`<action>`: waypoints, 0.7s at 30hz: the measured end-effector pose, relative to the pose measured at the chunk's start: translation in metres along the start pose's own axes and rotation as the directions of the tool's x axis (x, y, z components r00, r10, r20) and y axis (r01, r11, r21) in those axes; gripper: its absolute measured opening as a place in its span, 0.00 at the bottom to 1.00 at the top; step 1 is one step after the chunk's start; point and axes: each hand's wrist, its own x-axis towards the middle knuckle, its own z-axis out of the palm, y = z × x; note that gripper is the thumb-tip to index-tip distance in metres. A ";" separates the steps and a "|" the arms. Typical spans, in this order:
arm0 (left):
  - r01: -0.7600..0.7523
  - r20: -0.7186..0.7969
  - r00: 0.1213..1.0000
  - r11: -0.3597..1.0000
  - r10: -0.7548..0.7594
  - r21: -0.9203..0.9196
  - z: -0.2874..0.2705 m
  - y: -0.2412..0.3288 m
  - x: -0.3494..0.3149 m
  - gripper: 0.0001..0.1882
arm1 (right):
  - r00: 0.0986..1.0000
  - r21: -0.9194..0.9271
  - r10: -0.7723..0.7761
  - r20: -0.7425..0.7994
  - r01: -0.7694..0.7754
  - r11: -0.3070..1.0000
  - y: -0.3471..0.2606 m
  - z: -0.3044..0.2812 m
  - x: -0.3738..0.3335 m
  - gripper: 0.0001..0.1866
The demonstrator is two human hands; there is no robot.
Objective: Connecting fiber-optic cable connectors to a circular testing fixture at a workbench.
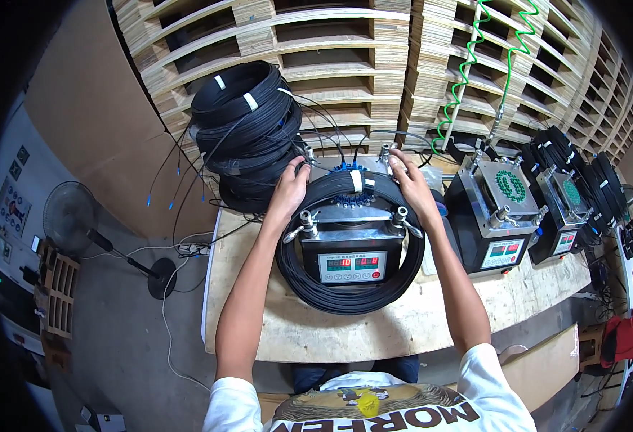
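A coil of black cable (350,304) with a white wrap lies draped over a bench-top machine (315,253) with a metal top and red digital displays. Blue-tipped connectors (352,201) sit in a ring on the machine's top, partly covered by the coil. At the rear left corner clamp my left hand (291,189) has its fingers curled, its wrist beside the coil. My right hand (411,184) bends its fingers round the rear right clamp (385,150). Both grips are partly hidden. The two front clamps (306,223) have their levers turned outward.
A tall stack of black cable coils (241,137) stands to the left. Two similar machines (491,205) with green-dotted tops occupy the right of the wooden bench (251,335). Pallets (323,54) rise behind, with green coiled hoses (467,65). A fan (78,216) stands on the floor.
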 end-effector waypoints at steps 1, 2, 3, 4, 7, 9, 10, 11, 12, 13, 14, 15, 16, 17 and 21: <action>0.028 0.030 0.999 1.000 -0.027 -0.008 0.002 0.005 -0.002 0.28 | 1.000 -0.009 0.002 0.011 -0.002 1.000 0.001 -0.002 0.000 0.31; 0.028 0.033 0.999 1.000 -0.027 -0.009 0.004 0.010 -0.003 0.28 | 1.000 -0.010 0.003 0.008 -0.003 1.000 0.002 -0.003 0.000 0.31; 0.044 0.036 0.998 0.999 -0.044 0.001 0.005 0.015 -0.005 0.28 | 1.000 -0.031 0.006 -0.017 -0.007 0.999 0.004 -0.003 0.000 0.30; 0.060 0.037 0.997 0.998 -0.061 0.012 0.005 0.017 -0.006 0.27 | 0.999 -0.051 0.007 -0.039 -0.009 0.999 0.004 -0.003 0.000 0.30; 0.028 0.022 0.999 0.999 -0.029 0.031 0.003 0.017 -0.007 0.26 | 0.996 -0.081 -0.070 -0.052 0.065 0.995 0.011 -0.002 0.005 0.30; 0.032 0.000 0.999 0.997 -0.032 0.063 -0.002 0.013 -0.006 0.25 | 0.996 -0.056 -0.076 -0.035 0.074 0.996 0.009 0.001 0.004 0.30; 0.038 -0.013 0.999 0.995 -0.037 0.092 -0.001 0.015 -0.007 0.25 | 0.997 -0.037 -0.077 -0.025 0.077 0.996 0.007 0.001 0.003 0.30; 0.039 -0.012 0.999 0.995 -0.038 0.092 -0.001 0.016 -0.008 0.25 | 0.997 -0.037 -0.076 -0.025 0.075 0.996 0.005 0.001 0.002 0.30; 0.045 -0.039 0.998 0.993 -0.041 0.111 0.000 0.018 -0.009 0.25 | 0.997 -0.028 -0.078 -0.024 0.078 0.997 0.002 0.001 0.000 0.30; 0.051 -0.065 0.997 0.990 -0.043 0.128 0.002 0.019 -0.010 0.24 | 0.996 -0.019 -0.080 -0.026 0.080 0.997 0.002 0.000 0.000 0.30; 0.050 -0.062 0.997 0.991 -0.042 0.127 0.003 0.020 -0.011 0.24 | 0.996 -0.021 -0.080 -0.028 0.079 0.997 0.002 0.000 -0.001 0.30; 0.031 -0.063 0.998 0.995 -0.026 0.089 0.004 0.021 -0.012 0.24 | 0.996 0.010 -0.077 -0.039 0.078 0.997 0.003 0.000 -0.001 0.30; 0.012 -0.066 0.998 0.998 -0.009 0.054 0.004 0.020 -0.012 0.25 | 0.996 0.043 -0.077 -0.049 0.079 0.996 0.004 0.001 -0.001 0.30; 0.011 -0.066 0.998 0.998 -0.008 0.054 0.003 0.019 -0.010 0.25 | 0.996 0.044 -0.077 -0.050 0.080 0.996 0.005 0.001 0.000 0.30; 0.017 -0.017 1.000 0.999 -0.016 0.030 0.001 0.016 -0.009 0.22 | 0.998 -0.001 -0.036 -0.044 0.036 0.999 0.003 0.001 0.000 0.31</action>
